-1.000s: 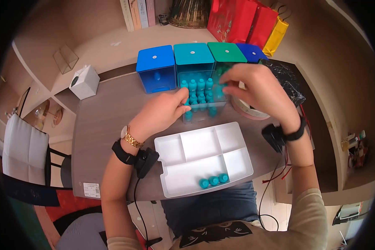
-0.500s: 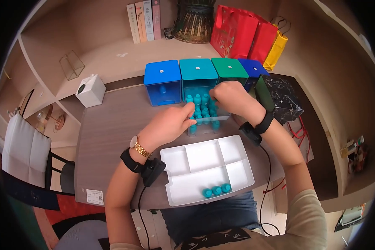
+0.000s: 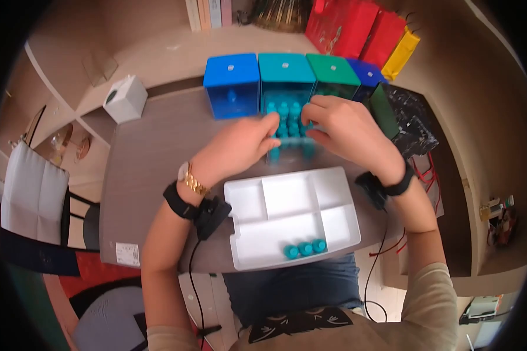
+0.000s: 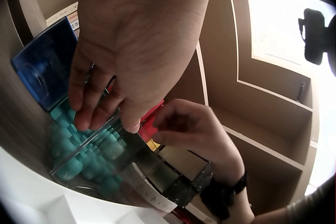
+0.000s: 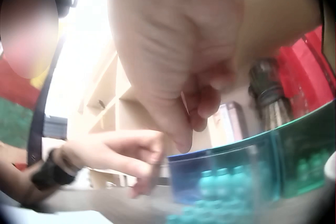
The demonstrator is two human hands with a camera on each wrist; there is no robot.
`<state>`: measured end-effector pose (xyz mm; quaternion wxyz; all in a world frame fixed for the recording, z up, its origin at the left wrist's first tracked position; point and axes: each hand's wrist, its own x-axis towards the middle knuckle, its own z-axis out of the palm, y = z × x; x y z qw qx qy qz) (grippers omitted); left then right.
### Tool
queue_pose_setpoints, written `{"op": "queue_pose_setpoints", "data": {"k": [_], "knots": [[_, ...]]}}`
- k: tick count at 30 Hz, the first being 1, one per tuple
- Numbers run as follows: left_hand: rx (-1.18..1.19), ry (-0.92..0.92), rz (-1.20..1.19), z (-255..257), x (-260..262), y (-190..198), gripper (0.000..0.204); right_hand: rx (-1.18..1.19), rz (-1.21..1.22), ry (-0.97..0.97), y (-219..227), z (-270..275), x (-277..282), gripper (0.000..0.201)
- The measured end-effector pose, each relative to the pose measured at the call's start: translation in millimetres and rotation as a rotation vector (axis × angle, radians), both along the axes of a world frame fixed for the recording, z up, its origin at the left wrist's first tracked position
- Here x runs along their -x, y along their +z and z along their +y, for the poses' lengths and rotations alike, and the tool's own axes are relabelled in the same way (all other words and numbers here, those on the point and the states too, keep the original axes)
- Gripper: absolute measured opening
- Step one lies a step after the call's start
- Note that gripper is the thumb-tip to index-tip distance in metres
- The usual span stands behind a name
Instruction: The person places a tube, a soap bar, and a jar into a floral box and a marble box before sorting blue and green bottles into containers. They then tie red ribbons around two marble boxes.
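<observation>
A clear drawer (image 3: 293,142) full of small teal bottles (image 3: 284,110) juts from the teal-lidded box (image 3: 285,68). The left hand (image 3: 234,143) grips the drawer's left edge; in the left wrist view its fingers (image 4: 107,111) hang over the clear wall (image 4: 79,153). Over the drawer's right side is the right hand (image 3: 354,131), its fingers bent and apart from the thumb, with nothing visible between them. Below the drawer lies a white divided tray (image 3: 281,231), three teal bottles (image 3: 305,248) lined up in its large front compartment.
A blue box (image 3: 231,88) stands left of the teal one, green (image 3: 335,70) and dark blue (image 3: 369,75) boxes right. A marbled black box (image 3: 418,120) is farther right. A white tissue box (image 3: 126,99) sits at the back left; red bags (image 3: 342,26) stand behind.
The right hand has lifted from among the bottles and shifted slightly right, its fingers spreading. The left hand keeps its place on the drawer. The head view has tilted.
</observation>
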<state>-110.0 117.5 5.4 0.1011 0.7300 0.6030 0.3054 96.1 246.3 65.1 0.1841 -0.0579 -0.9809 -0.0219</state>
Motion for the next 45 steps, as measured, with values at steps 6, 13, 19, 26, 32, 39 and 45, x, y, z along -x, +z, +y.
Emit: {"op": "queue_pose_setpoints", "data": {"k": [6,13,19,26,32,39,45], "knots": [[0.062,0.004,-0.020,2,1,-1,0.022,0.300,-0.489,0.436,-3,-64,-51,0.013],[0.106,0.017,-0.017,0,-1,5,0.022,0.257,-0.576,0.439,-34,-72,-73,0.008],[0.079,0.010,-0.020,0,-1,3,0.023,0.292,-0.496,0.359,-37,-61,-71,0.013],[0.111,0.030,-0.007,-1,-2,6,0.023,0.565,-0.366,0.208,-7,-40,-63,0.018],[0.095,0.024,-0.004,0,-1,4,0.023,0.303,0.070,0.023,31,-14,-36,0.017],[0.126,0.064,0.019,-2,-3,7,0.023,0.053,-0.048,-0.108,6,37,24,0.016],[0.129,0.061,0.004,-1,-2,4,0.023,-0.017,-0.161,-0.119,-21,49,40,0.016]]}}
